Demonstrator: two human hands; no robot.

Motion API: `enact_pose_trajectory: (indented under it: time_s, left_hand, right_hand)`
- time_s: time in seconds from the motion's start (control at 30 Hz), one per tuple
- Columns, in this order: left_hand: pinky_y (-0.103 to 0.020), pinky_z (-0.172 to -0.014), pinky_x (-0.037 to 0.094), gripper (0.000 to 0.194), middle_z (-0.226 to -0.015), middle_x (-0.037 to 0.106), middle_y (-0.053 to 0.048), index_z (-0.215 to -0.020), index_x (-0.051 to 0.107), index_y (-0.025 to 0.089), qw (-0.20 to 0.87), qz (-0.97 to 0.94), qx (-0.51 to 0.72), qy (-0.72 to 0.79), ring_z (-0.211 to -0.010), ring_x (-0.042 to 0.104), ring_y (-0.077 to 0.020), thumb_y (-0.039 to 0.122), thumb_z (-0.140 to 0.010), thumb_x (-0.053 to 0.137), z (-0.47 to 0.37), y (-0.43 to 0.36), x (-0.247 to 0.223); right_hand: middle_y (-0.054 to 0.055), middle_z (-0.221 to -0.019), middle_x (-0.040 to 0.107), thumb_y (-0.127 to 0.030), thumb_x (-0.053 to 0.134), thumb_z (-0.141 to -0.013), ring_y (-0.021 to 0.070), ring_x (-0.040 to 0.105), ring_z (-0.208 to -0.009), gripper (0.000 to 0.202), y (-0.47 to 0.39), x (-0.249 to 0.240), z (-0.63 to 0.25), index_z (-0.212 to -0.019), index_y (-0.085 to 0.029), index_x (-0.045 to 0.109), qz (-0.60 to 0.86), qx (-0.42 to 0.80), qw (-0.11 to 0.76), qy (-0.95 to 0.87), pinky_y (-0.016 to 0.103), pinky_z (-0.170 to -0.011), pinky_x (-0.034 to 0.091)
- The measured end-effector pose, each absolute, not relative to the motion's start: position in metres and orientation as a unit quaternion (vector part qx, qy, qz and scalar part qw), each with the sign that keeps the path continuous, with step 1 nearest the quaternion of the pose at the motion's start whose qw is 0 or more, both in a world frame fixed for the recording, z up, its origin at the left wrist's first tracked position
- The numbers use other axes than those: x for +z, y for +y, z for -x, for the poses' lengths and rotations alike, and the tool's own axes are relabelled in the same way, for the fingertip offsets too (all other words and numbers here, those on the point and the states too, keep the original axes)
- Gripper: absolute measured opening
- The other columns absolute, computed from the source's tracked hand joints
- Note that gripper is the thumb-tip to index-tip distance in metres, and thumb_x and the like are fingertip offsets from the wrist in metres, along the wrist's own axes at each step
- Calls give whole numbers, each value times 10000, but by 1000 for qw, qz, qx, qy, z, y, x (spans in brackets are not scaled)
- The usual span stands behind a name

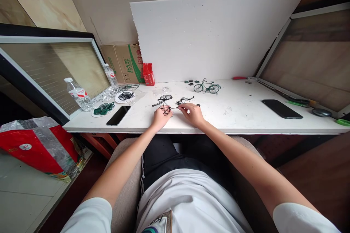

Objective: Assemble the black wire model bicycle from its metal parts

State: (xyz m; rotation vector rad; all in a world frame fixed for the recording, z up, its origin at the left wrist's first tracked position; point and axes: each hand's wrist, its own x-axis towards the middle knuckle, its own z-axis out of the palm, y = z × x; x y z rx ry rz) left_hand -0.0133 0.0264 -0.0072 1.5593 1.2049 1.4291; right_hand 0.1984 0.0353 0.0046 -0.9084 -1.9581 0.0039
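Observation:
My left hand is closed around a partly built black model bicycle, whose frame and thin wheels stick up above the fingers. My right hand is closed in a pinch on a thin black piece that points left toward the model; whether the two touch is too small to tell. Just behind the right hand lie loose black bicycle parts. Farther back on the white table, a complete-looking green model bicycle stands upright, with small dark green pieces to its left.
Left are a phone, green parts and black parts on white discs, grey sprues and water bottles. A red box and white foam board stand behind. Right are a black phone and mouse.

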Motion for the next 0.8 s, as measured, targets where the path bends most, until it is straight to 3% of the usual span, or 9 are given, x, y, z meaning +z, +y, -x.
enact_pose_trajectory:
  time_s: [0.8]
  left_hand:
    - [-354, -824, 594, 328, -889, 748, -52, -1047, 691, 168, 355, -594, 546, 472, -809, 719, -194, 226, -756, 832, 11, 21, 0]
  right_hand:
    - [72, -874, 802, -482, 515, -1073, 195, 706, -703, 390, 28, 12, -198, -985, -223, 793, 390, 7, 447, -805, 298, -700, 513]
